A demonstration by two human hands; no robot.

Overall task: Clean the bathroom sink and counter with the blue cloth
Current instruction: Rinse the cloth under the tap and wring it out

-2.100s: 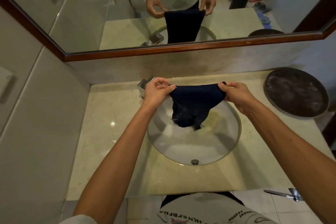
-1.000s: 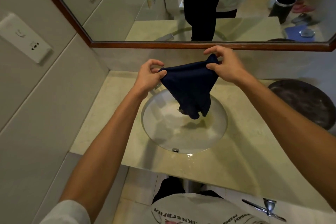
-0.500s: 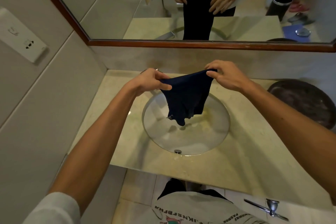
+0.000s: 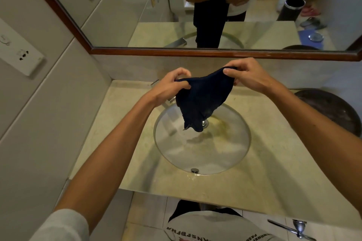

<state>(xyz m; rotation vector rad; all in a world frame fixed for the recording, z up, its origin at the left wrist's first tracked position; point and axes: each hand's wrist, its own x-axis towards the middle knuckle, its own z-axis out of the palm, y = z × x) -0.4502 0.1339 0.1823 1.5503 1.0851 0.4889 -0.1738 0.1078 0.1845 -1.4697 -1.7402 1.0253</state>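
A dark blue cloth point(image 4: 201, 101) hangs in the air over the back of the round glass sink point(image 4: 201, 150). My left hand point(image 4: 170, 86) pinches its left top corner and my right hand point(image 4: 246, 74) pinches its right top corner. The cloth's lower end dangles just above the sink's drain point(image 4: 204, 123). The beige stone counter point(image 4: 264, 172) surrounds the sink. The faucet point(image 4: 171, 100) is mostly hidden behind my left hand and the cloth.
A round dark tray point(image 4: 329, 109) lies on the counter at the right. A wood-framed mirror point(image 4: 215, 53) runs along the back wall. A wall socket plate point(image 4: 17, 53) is on the tiled left wall. A metal lever point(image 4: 293, 229) shows below the counter's front edge.
Both hands kept hold of the cloth's top corners and drew closer together, so the cloth hangs bunched and narrower. The view tilted slightly.
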